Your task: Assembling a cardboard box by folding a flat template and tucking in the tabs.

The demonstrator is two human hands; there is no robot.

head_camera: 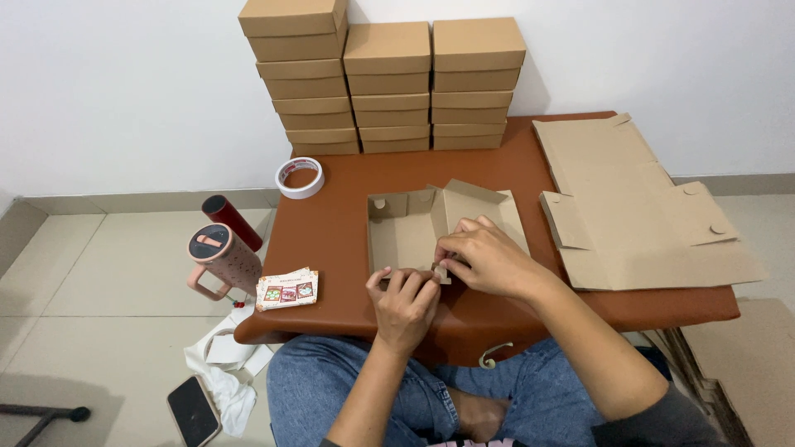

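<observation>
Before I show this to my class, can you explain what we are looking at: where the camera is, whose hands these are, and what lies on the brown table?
There is one picture, taken by a camera worn on a person's head and looking down, so the two bare arms coming from the bottom edge are that person's own. The person sits on the floor in jeans at a low brown table.

Both hands work on a half-folded cardboard box in the middle. The left hand pinches its near edge, and the right hand presses a flap beside it.

Also on the table: stacks of finished boxes against the wall, a roll of tape, a small pile of printed cards, and flat unfolded cardboard sheets on the right.

On the floor to the left stand a pink tumbler and a dark red bottle, with a phone nearby.
</observation>
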